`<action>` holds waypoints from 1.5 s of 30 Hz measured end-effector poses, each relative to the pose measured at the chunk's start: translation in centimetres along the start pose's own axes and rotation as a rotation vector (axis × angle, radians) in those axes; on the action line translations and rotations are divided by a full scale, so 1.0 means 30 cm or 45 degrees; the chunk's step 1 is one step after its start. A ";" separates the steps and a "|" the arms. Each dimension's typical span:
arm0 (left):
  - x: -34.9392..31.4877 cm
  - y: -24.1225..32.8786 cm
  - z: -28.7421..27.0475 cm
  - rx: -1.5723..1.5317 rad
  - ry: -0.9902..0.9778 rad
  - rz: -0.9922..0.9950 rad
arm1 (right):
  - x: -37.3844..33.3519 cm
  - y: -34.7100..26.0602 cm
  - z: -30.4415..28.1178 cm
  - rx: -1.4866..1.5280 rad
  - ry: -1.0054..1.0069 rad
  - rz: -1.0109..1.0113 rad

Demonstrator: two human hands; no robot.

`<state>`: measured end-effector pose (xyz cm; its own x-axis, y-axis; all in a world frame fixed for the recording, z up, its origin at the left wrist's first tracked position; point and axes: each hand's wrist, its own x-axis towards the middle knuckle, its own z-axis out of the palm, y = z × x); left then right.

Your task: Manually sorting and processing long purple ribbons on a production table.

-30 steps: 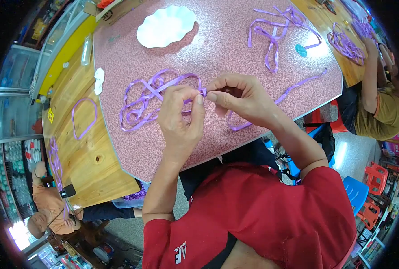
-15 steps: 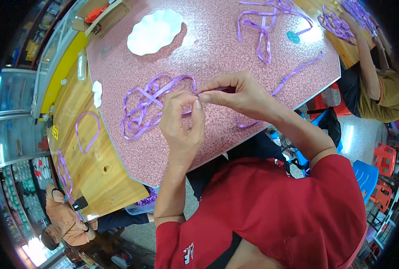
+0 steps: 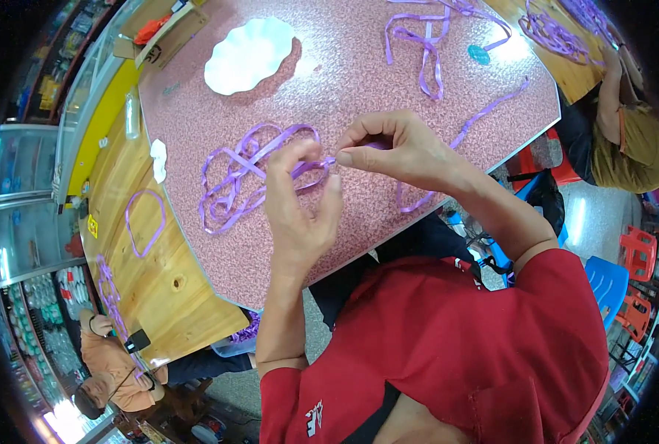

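Note:
A thin purple ribbon (image 3: 328,161) is pinched between the thumb and finger of my right hand (image 3: 403,152), above the pink speckled table. My left hand (image 3: 300,214) is just left of it, thumb and fingers apart, with the ribbon passing through the gap between them. Beside my left hand lies a loose, looped heap of purple ribbon (image 3: 229,181). A ribbon tail (image 3: 485,111) trails from behind my right hand toward the table's right side, and another bit curls near the front edge. My right palm hides part of the ribbon.
A white scalloped dish (image 3: 249,55) stands at the far left of the table. More purple ribbon (image 3: 429,52) lies at the far right by a teal round sticker (image 3: 479,55). A cardboard box (image 3: 168,35) is at the back left. Two people sit at neighbouring wooden tables with ribbons.
My left fingers have spread away from the ribbon they were pinching. My right hand still grips it, slightly farther right, with a short piece now showing between the hands.

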<state>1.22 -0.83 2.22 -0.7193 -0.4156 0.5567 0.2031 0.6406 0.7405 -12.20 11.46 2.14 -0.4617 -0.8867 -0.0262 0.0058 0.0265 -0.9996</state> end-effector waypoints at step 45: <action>-0.010 0.010 -0.078 -0.272 -0.244 -0.443 | -0.014 0.026 0.050 0.016 0.037 -0.423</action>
<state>3.07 -2.03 3.15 -0.8751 -0.4425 0.1957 0.0453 0.3276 0.9437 -10.68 11.16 1.35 -0.4652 -0.8323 0.3013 -0.1385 -0.2678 -0.9535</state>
